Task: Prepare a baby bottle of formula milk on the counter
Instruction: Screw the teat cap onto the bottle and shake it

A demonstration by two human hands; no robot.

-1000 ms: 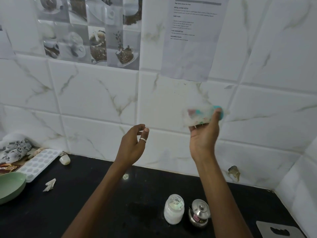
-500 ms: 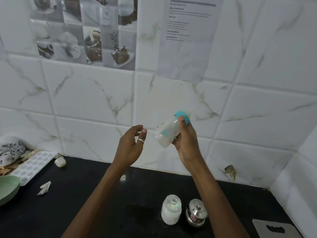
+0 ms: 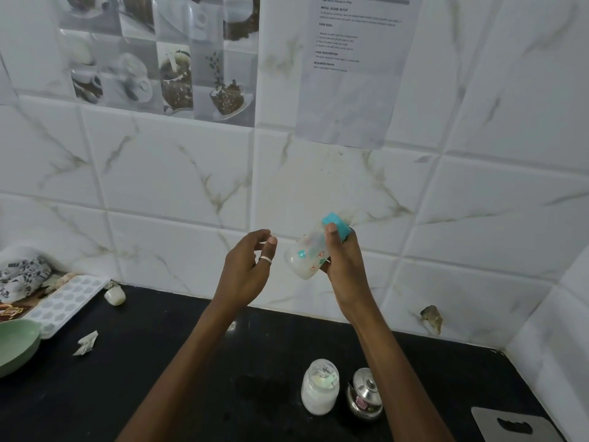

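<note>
My right hand [image 3: 345,266] is wrapped around a small translucent plastic baby bottle with a teal screw cap [image 3: 314,252], thumb pressed against the cap, holding it tilted in mid-air in front of the white marble-look wall tiles [image 3: 178,173], milky liquid pooled at the low end. My left hand [image 3: 247,266] hovers just beside it, fingers loosely curled and empty, a silver ring on one finger.

The risk I judge from here: if that cap is not fully tight, a tilt or a shake could leak formula down my wrist, and the one-handed grip around a smooth bottle could slip.

Below, on the black stone counter [image 3: 159,378], a white-filled glass jar [image 3: 320,392] stands just beside a small steel lidded pot [image 3: 365,397], both directly under the bottle, so setting it straight down would knock them. Far left lie a pale green bowl [image 3: 17,344], a white ice tray [image 3: 63,303] and a crumpled scrap of paper [image 3: 86,342].
</note>
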